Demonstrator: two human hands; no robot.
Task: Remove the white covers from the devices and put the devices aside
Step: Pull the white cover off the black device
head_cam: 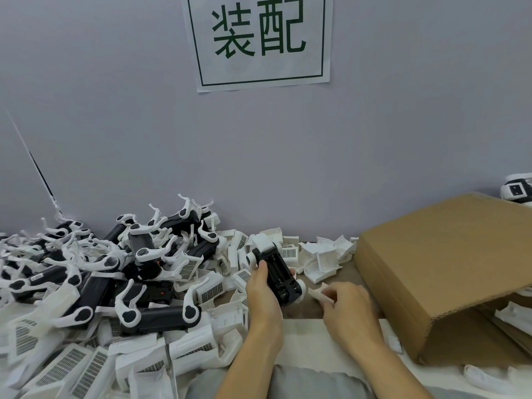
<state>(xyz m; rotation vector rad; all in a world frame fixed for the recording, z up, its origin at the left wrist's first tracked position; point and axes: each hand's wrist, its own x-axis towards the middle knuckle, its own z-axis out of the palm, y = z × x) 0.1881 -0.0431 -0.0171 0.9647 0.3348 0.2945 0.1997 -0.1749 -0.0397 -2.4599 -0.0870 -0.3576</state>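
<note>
My left hand (263, 295) grips a black device (277, 270) with white ends, held over the table's middle with its open black underside facing up. To its right my right hand (347, 305) pinches a small white cover (318, 292), held clear of the device. On the left lies a heap of black-and-white devices (138, 269) with white arms sticking up. Loose white covers (322, 257) lie along the wall behind my hands.
A large cardboard box (437, 272) lies on its side at the right, with white parts inside its opening (515, 315). More white grilled covers (86, 361) are piled at the front left. A paper sign (259, 41) hangs on the wall.
</note>
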